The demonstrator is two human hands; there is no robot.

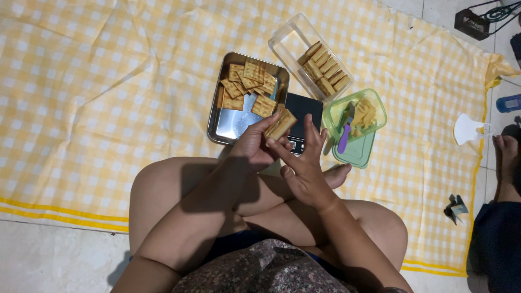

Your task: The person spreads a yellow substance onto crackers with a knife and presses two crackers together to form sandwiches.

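Left hand (251, 146) grips a cracker sandwich (281, 124), right hand (305, 165) open; sandwiches (324, 69) half-fill the box (287, 40), loose crackers (247, 84) remain on the tray (230, 127).

Down on the floor (49, 260) we go: pale, mottled tiles, dim at the edges. A creased yellow-and-white checked cloth (108, 108) covers most of it, striped along its near hem. Top right, a dark metal stand (483, 19) sits on bare tile beyond the cloth's edge
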